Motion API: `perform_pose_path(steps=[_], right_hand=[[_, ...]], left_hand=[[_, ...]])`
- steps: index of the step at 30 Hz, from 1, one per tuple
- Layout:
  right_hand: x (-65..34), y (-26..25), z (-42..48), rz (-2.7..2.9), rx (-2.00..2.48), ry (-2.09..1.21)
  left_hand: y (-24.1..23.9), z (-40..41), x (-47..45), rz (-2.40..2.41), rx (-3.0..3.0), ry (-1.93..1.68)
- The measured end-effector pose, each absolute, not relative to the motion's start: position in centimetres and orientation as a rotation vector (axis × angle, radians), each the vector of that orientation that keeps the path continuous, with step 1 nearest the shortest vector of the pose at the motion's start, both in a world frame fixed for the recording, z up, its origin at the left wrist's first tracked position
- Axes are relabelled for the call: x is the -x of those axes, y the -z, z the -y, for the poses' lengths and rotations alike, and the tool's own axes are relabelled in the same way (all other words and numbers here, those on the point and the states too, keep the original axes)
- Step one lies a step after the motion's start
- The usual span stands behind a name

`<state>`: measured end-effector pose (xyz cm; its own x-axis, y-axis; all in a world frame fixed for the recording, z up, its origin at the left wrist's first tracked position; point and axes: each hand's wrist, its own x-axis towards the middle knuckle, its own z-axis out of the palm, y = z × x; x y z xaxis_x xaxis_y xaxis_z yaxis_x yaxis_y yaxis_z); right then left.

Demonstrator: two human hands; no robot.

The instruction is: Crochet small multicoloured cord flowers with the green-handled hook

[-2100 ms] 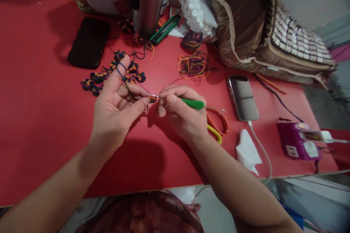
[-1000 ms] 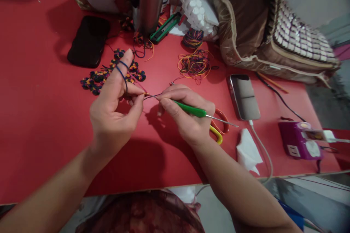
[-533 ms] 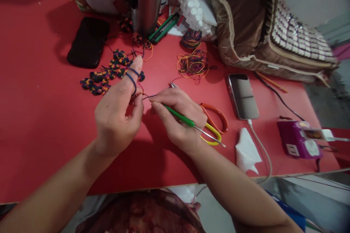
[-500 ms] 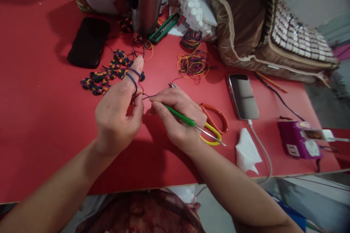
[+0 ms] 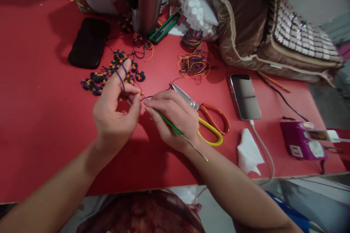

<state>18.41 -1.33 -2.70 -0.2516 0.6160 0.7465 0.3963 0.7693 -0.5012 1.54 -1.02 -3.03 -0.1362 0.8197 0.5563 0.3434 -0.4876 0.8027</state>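
Observation:
My right hand (image 5: 175, 118) grips a crochet hook (image 5: 171, 123) with a green handle, its thin rear end pointing down to the right. The front tip meets a small bit of multicoloured crochet (image 5: 140, 94), which my left hand (image 5: 116, 111) pinches between thumb and fingers. Dark blue yarn (image 5: 120, 76) loops around my raised left index finger. Just behind that hand lie several crocheted flowers (image 5: 100, 78) in black, orange and pink. Scissors (image 5: 212, 116) with one orange and one yellow handle rest beside my right hand, partly covered by it.
A loose yarn tangle (image 5: 194, 63) and a wound yarn bundle (image 5: 192, 39) lie farther back, near a green box cutter (image 5: 164, 28). A black case-like object (image 5: 89, 43) is at left. To the right are a phone (image 5: 244, 96), tissue (image 5: 249, 153), purple power socket (image 5: 303, 140) and brown cushion (image 5: 246, 18).
My left index finger has bent down and left with its yarn loops. My right hand has shifted slightly left, the hook's rear end swinging lower, uncovering more of the scissors.

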Motion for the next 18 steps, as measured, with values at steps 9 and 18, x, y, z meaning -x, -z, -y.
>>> perform_pose_path(steps=[9,18], right_hand=[[-17.9,2.6,1.8,1.864,0.804,-0.195],[-17.8,3.6,1.5,1.911,0.729,-0.086]], left_hand=[[3.4,0.8,-0.6,-1.330,-2.179,-1.578],[4.4,0.2,-1.1,-1.206,-1.539,-1.666]])
